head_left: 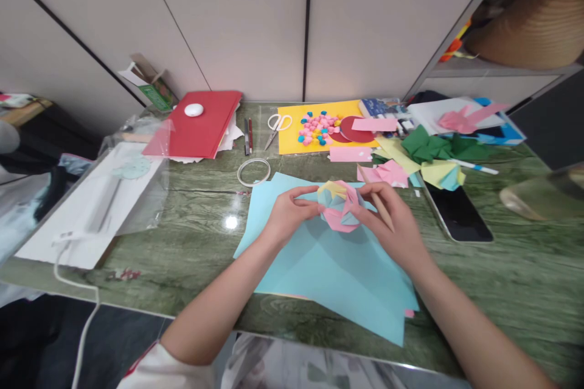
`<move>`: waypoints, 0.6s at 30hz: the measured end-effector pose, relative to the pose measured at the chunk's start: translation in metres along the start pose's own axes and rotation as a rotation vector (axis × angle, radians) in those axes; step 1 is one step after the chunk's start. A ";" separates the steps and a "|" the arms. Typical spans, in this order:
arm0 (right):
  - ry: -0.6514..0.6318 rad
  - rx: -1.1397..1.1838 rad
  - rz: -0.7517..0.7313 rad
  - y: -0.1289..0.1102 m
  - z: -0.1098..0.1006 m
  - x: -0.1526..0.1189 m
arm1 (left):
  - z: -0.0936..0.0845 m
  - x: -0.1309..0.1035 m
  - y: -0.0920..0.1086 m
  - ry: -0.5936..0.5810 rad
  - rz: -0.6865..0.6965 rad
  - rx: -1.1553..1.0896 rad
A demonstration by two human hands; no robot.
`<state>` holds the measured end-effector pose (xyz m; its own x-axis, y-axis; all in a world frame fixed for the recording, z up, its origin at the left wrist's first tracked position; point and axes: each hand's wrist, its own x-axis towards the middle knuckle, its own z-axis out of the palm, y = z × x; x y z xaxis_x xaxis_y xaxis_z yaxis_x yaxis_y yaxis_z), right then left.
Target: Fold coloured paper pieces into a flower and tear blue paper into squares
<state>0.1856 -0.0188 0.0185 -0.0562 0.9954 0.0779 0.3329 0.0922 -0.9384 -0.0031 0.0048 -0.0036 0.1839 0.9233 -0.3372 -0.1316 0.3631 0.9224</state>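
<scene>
Between my two hands is a folded paper flower (340, 206) in pink, yellow and light blue, raised over light blue paper sheets (337, 273). My left hand (294, 213) pinches its left edge with thumb and fingers. On the opposite side, my right hand (392, 219) grips the flower's right edge. A thin wooden stick (381, 203) also lies in the right hand, slanting between the fingers. Part of the flower's right side is hidden by the fingers. Just beyond the right hand lie folded pink paper pieces (390, 173).
Scissors (276, 127), a white ring of tape (253, 172) and pens (248, 137) lie ahead. Small coloured paper pieces (319, 127) sit on a yellow sheet (287, 134). Rightward are green paper leaves (424, 144), a phone (458, 213) and a transparent container (542, 194); leftward, a red folder (205, 127).
</scene>
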 end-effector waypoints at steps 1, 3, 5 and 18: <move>-0.002 0.003 0.000 0.000 0.000 0.000 | 0.000 0.000 0.000 -0.004 -0.002 0.003; -0.006 0.004 -0.001 0.001 0.001 0.000 | 0.000 0.000 0.000 -0.009 -0.006 0.014; -0.007 0.004 -0.005 0.001 0.002 0.000 | 0.000 0.000 0.000 -0.008 -0.008 0.027; -0.015 -0.006 -0.006 0.003 0.000 0.002 | -0.004 0.000 0.002 -0.118 -0.052 0.144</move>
<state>0.1865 -0.0168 0.0155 -0.0726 0.9943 0.0778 0.3379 0.0979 -0.9361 -0.0072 0.0064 -0.0029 0.3008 0.8797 -0.3683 0.0200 0.3802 0.9247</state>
